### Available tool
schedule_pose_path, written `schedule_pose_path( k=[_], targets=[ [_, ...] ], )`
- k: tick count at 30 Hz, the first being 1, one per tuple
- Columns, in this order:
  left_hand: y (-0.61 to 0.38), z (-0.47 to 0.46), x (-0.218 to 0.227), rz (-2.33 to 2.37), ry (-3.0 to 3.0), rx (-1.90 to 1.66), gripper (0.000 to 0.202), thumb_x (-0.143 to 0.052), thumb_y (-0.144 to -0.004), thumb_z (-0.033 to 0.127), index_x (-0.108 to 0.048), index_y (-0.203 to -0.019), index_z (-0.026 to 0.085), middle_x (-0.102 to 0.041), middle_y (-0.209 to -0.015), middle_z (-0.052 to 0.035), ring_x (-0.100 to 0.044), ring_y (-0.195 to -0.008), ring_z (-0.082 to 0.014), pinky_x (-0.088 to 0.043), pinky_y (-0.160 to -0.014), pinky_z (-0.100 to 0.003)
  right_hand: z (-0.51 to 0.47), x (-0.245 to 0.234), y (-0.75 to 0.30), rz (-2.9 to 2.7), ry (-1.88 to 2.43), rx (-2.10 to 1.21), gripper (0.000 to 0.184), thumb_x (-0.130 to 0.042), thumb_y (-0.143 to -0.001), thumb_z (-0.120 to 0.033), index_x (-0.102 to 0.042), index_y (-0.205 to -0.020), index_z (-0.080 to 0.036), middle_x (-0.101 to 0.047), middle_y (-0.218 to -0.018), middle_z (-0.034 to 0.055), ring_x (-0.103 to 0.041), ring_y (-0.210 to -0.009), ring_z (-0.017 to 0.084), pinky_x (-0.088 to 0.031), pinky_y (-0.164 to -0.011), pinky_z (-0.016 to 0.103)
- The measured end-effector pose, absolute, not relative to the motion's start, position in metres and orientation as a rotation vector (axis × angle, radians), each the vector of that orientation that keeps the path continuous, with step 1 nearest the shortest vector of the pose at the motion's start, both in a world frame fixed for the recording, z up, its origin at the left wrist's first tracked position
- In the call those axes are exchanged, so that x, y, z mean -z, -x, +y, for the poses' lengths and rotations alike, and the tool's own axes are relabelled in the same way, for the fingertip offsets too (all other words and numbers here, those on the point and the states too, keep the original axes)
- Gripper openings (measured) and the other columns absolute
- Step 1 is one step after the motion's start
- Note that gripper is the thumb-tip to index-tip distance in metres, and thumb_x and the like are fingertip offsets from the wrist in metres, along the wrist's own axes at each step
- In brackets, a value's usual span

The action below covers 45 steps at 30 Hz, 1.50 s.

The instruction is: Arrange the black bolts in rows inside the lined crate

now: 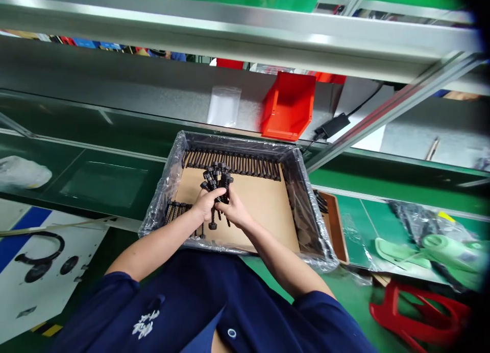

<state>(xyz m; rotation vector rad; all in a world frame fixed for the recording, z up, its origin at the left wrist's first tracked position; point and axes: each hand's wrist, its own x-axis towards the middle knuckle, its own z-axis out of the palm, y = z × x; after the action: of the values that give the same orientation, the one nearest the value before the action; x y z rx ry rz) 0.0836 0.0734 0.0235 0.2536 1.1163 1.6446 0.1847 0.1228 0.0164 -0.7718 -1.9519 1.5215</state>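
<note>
My left hand (205,205) and my right hand (234,209) are side by side over a plastic-lined bin (312,210). Both are closed around one bundle of black rod-like parts with knobbed ends (217,175); their exact kind I cannot make out. Some rods stick out below my fingers. Inside the bin, a row of like black parts (233,164) lies along the far side on a brown cardboard sheet (264,210). Another group of these parts (176,210) lies at the near left, partly behind my left forearm.
A red open bin (291,108) and a clear plastic bag (224,106) sit behind on the shelf. To the right are a brown tray (336,230) with black parts, a green device (440,253) and a red stool-like frame (417,312). A metal post (386,113) slants at right.
</note>
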Motion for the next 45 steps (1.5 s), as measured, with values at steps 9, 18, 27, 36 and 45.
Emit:
schedule_pose_path(
  k=[9, 18, 27, 36, 45],
  targets=[
    [-0.058, 0.081, -0.017, 1.131, -0.135, -1.756, 0.038, -0.085, -0.053, 0.029, -0.069, -0.084, 0.013, -0.073, -0.075, -0.0058, -0.07, -0.078, -0.0231, -0.055, -0.082, -0.038, 0.126, -0.005, -0.156, -1.871, 0.787, -1.484, 0.041, -0.047, -0.091, -0.039, -0.054, -0.127, -0.022, -0.062, -0.123, 0.0068, -0.055, -0.115, 0.023, -0.043, -0.102, 0.04],
    [-0.053, 0.082, -0.015, 1.096, -0.164, -1.715, 0.038, -0.085, -0.052, 0.026, -0.068, -0.083, 0.012, -0.073, -0.077, -0.0065, -0.069, -0.073, -0.022, -0.054, -0.075, -0.036, 0.147, 0.008, -0.157, -2.076, 0.873, -0.893, 0.027, -0.052, -0.089, -0.037, -0.069, -0.104, -0.022, -0.057, -0.086, 0.0079, -0.054, -0.089, 0.024, -0.046, -0.083, 0.041],
    [-0.047, 0.085, -0.015, 1.164, -0.121, -1.647, 0.032, -0.082, -0.05, 0.021, -0.07, -0.077, 0.009, -0.069, -0.067, -0.0047, -0.062, -0.059, -0.0153, -0.051, -0.065, -0.031, 0.151, 0.005, -0.154, -1.692, 0.837, -1.548, 0.033, -0.061, -0.082, -0.046, -0.066, -0.096, -0.017, -0.06, -0.074, 0.001, -0.055, -0.068, 0.015, -0.046, -0.065, 0.03],
    [-0.008, 0.081, -0.046, 1.143, -0.229, -1.768, 0.035, -0.077, -0.056, 0.022, -0.072, -0.089, 0.011, -0.072, -0.072, -0.0046, -0.063, -0.058, -0.0126, -0.05, -0.055, -0.023, 0.164, 0.014, -0.174, -1.689, 1.091, -1.815, 0.054, -0.069, -0.073, -0.027, -0.048, -0.121, -0.017, -0.057, -0.065, -0.0063, -0.054, -0.05, 0.01, -0.046, -0.047, 0.022],
    [0.023, 0.074, -0.038, 1.198, -0.211, -1.857, 0.034, -0.079, -0.055, 0.023, -0.07, -0.085, 0.01, -0.069, -0.069, -0.0041, -0.062, -0.058, -0.0131, -0.049, -0.057, -0.026, 0.11, 0.056, -0.181, -2.43, 1.485, -1.955, 0.014, -0.063, -0.078, -0.012, -0.05, -0.076, -0.017, -0.062, -0.057, -0.0008, -0.064, -0.047, 0.017, -0.047, -0.041, 0.022]
  ],
)
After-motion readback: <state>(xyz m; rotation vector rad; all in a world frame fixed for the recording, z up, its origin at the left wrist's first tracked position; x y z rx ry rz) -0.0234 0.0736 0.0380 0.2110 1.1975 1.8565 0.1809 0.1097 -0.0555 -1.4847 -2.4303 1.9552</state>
